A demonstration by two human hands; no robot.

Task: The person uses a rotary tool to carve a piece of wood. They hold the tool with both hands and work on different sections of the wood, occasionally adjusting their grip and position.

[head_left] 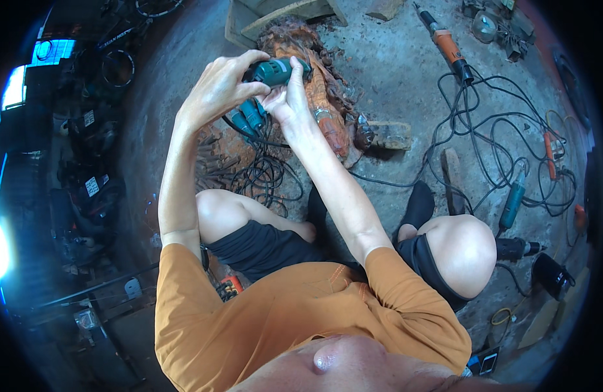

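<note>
Both hands are raised in front of me around a dark green power tool (pixel 273 73), which looks like a small grinder. My left hand (pixel 228 81) grips its left end, thumb and fingers curled about the body. My right hand (pixel 290 99) supports it from below, with a finger laid up over the right part. Behind the tool lies a reddish-brown carved piece of wood (pixel 327 127) on the floor. Close beneath my hands are more green power tools (pixel 248 119) with black cords. The tool's working tip cannot be made out.
Tangled black cables (pixel 265 173) lie before my left knee beside several carving chisels (pixel 213 160). An orange grinder (pixel 447 49) and a teal tool (pixel 512 201) lie at the right among more cords. Wood blocks (pixel 390 135) sit beside the carving.
</note>
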